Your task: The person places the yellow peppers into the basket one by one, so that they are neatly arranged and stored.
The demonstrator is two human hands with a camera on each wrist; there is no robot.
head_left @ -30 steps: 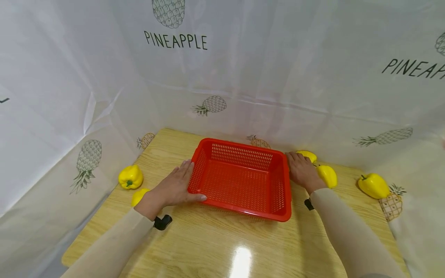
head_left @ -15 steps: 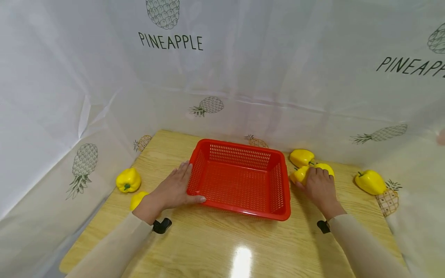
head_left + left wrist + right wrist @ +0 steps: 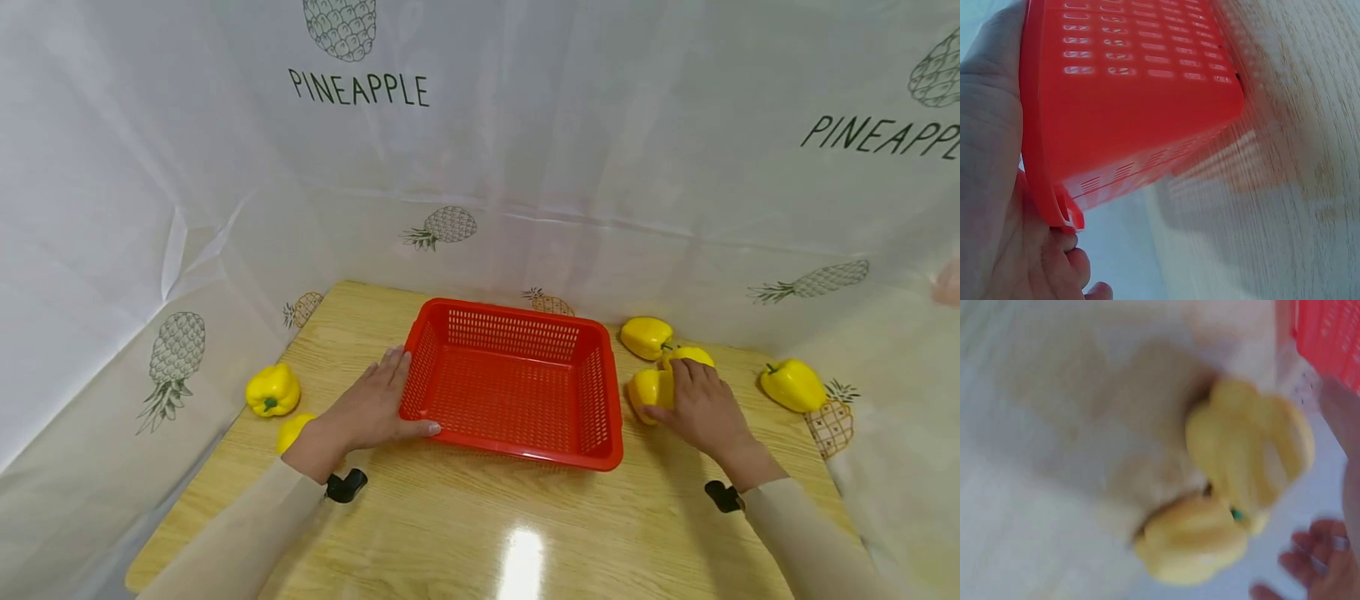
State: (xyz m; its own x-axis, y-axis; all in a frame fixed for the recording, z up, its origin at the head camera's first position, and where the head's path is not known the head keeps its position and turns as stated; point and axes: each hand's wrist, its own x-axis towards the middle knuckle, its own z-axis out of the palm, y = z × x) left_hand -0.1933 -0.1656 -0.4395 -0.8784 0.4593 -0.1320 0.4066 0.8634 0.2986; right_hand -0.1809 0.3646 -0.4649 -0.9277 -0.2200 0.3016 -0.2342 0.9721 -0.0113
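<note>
A red plastic basket with perforated walls stands upright on the table. My left hand rests on its left rim, fingers straight, the thumb lying along the front rim. In the left wrist view the hand touches the basket's corner. My right hand hovers over yellow bell peppers to the right of the basket, thumb close to the nearest pepper. Its fingers partly cover a second pepper. A third pepper lies behind. In the blurred right wrist view, the fingers look apart from the peppers.
Another yellow pepper lies near the table's right edge. Two more peppers are on the left: one at the edge, another partly behind the left wrist. Pineapple-printed sheeting encloses the back and sides of the wooden table.
My right hand has moved away from the basket's right side, rightward and toward me, uncovering peppers. The nearest pepper has turned and shifted slightly toward me. My left hand stays on the basket.
</note>
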